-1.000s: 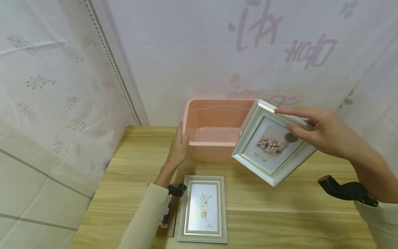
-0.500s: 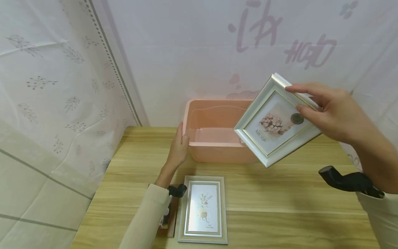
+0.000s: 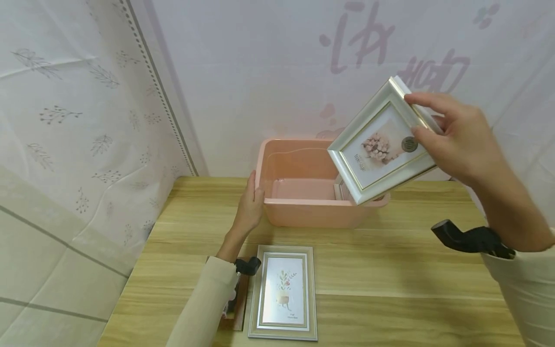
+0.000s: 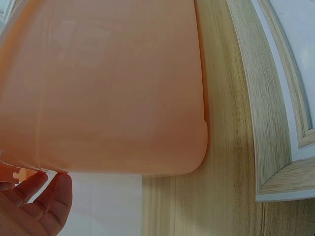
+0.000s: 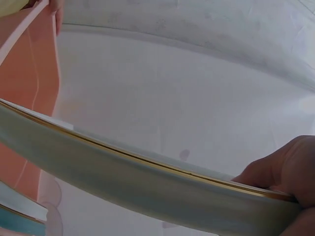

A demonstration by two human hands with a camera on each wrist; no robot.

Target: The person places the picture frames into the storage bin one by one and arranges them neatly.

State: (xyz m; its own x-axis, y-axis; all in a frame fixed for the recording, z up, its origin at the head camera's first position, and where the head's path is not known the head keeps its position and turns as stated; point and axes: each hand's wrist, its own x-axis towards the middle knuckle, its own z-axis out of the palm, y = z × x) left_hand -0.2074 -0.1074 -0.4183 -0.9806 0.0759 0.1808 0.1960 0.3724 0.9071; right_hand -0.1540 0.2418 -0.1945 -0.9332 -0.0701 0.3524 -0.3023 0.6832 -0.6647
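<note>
The fingers of my right hand point(image 3: 461, 137) pinch the white picture frame point(image 3: 377, 149), tilted near the right end of the pink plastic bin point(image 3: 310, 214), whose rim my gripping left hand point(image 3: 249, 207) should steady.

White-and-gold picture frame point(image 3: 381, 147): blurred words on its print, apparently "free style", below the flowers. Round grey sticker point(image 3: 409, 144) on same print bears markings too small to read. Beige picture frame point(image 3: 283, 293): tiny lettering low on its print, illegible. Pale backdrop cloth point(image 3: 260, 86): large mauve script, partly behind the white-and-gold picture frame; wording uncertain.
</note>
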